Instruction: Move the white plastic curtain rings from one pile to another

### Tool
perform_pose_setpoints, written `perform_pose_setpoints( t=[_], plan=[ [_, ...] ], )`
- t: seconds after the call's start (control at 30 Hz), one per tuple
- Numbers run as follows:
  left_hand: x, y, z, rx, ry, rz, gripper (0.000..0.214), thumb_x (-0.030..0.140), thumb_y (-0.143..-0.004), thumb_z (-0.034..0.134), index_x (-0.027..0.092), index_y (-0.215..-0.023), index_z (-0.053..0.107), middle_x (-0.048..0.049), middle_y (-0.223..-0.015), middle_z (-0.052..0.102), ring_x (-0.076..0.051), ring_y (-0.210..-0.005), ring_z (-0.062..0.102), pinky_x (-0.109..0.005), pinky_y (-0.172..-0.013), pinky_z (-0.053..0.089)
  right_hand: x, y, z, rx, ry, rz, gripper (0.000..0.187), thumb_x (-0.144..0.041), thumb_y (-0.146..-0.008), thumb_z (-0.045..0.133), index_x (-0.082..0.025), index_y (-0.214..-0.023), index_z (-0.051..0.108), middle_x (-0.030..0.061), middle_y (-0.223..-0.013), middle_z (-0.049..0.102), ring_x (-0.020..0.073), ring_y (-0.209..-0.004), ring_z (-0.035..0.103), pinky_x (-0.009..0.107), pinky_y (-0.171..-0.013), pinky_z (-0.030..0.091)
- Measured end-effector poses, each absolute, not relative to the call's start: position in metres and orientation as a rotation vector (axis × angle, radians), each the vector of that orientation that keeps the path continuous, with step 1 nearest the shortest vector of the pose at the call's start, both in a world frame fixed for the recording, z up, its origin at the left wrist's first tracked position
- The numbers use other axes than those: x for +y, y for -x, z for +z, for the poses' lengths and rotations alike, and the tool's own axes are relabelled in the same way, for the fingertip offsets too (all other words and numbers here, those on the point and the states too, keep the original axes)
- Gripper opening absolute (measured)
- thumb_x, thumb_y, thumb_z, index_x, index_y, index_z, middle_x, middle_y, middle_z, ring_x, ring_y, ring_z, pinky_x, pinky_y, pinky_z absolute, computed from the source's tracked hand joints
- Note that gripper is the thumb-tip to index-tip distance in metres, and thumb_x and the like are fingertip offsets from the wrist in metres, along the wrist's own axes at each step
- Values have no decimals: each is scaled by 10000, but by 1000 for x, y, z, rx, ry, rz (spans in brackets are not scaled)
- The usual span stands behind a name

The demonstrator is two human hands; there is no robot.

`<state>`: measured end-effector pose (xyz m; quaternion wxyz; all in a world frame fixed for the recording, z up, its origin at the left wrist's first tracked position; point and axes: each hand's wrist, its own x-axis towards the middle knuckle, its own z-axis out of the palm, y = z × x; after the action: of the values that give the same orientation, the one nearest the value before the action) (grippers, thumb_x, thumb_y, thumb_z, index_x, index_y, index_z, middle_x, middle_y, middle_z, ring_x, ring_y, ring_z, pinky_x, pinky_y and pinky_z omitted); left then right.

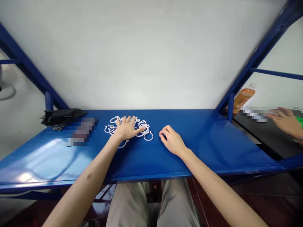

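Head view, left hand: the left hand [126, 130] lies palm down over the pile, fingers spread and released; whether the palm presses on anything is hidden.
Head view, right hand: the right hand [172, 140] rests just right of the pile, fingers loosely curled, not clenched; nothing seen in its grasp.
Ring position: thin white, plastic-looking split rings with knobbed ends [142, 133], heaped left of centre on the glossy blue tabletop [203, 138], partly under the left hand.
Snag risk: knobbed ends could hook neighbouring rings, probably if the heap is dragged rather than parted.
Slide risk: a broad sweep toward the body could carry the front ring [122, 147] off the near edge; the smooth surface likely offers little grip.
Ring direction: mixed. The rightmost ring [148, 140] lies flat, knobs toward the far side; round, so no clear long axis. The front ring's knob points right and away. The heap itself runs longest left to right.
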<state>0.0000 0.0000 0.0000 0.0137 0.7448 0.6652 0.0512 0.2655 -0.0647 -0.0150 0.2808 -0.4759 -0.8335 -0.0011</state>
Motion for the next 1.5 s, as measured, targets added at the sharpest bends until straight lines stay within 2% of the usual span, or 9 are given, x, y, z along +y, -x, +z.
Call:
perform_pose_setpoints(
  t=[0.1, 0.2, 0.4, 0.63, 0.77, 0.93, 1.1, 1.23, 1.5],
  plan=[
    [1, 5, -3, 2115, -2368, 270, 971, 788, -912, 300, 49, -1534, 392, -257, -1562, 430, -420, -1482, 343, -597, -1206, 228, -65, -265, -14, -2230, 1269, 6, 130, -199, -993, 534, -205, -1004, 664, 77, -1078, 638, 206, -961, 661, 342, -818, 572],
    [2, 11, -2, 2117, -2431, 383, 811, 685, -959, 323, 56, -1426, 534, -236, -1454, 555, -384, -1397, 455, -503, -1161, 343, -66, -265, -14, -2229, 1261, 17, 140, -205, -998, 525, -208, -1011, 664, 79, -1076, 639, 206, -960, 659, 351, -817, 575],
    [5, 22, 0, 2317, -2155, 405, 811, 728, -943, 289, 168, -1488, 507, -191, -1581, 429, -516, -1460, 308, -748, -1131, 213, -66, -266, -15, -2233, 1272, 38, 131, -203, -996, 534, -205, -1009, 664, 73, -1070, 642, 211, -959, 654, 361, -829, 569],
    [5, 26, 4, 2250, -2202, 459, 564, 483, -980, 362, 155, -1376, 593, -183, -1332, 642, -395, -1230, 579, -512, -984, 488, -65, -266, -16, -2247, 1260, 43, 139, -203, -1002, 524, -210, -1007, 662, 69, -1060, 642, 201, -928, 650, 354, -816, 562],
    [3, 24, 7, 2206, -2275, 500, 492, 417, -987, 395, 168, -1352, 610, -165, -1309, 661, -372, -1187, 606, -508, -964, 497, -60, -264, -15, -2285, 1230, -14, 139, -196, -1000, 526, -206, -1005, 664, 74, -1053, 647, 206, -925, 648, 366, -839, 553],
    [-3, 21, 10, 2252, -2307, 730, 557, 502, -970, 488, 133, -1373, 593, -189, -1370, 620, -421, -1228, 537, -564, -968, 478, -35, -260, -8, -2345, 1190, -94, 153, -210, -1013, 516, -201, -1047, 665, 83, -1082, 657, 213, -944, 654, 375, -860, 536],
    [-11, 6, 10, 1737, -2633, 1036, 300, 378, -987, 524, 185, -1140, 694, -112, -1171, 713, -307, -1123, 571, -469, -982, 489, -9, -260, -9, -2336, 1220, -121, 178, -203, -1023, 502, -189, -1098, 663, 93, -1106, 669, 230, -984, 659, 393, -889, 523],
    [-19, -9, 4, 1321, -2814, 999, 230, 362, -979, 569, 200, -1083, 694, -83, -1088, 724, -266, -1067, 586, -433, -973, 500, -17, -261, -10, -2319, 1212, -46, 178, -240, -1025, 520, -193, -1114, 666, 87, -1111, 675, 224, -991, 657, 382, -889, 522],
    [-25, -10, 0, 1277, -2839, 866, 277, 300, -927, 610, 196, -1178, 663, -102, -1139, 693, -285, -1097, 573, -471, -1009, 484, -50, -249, -6, -2441, 995, 121, 297, -458, -981, 612, -243, -1165, 703, 76, -1117, 651, 215, -993, 629, 389, -906, 506]
  ],
)
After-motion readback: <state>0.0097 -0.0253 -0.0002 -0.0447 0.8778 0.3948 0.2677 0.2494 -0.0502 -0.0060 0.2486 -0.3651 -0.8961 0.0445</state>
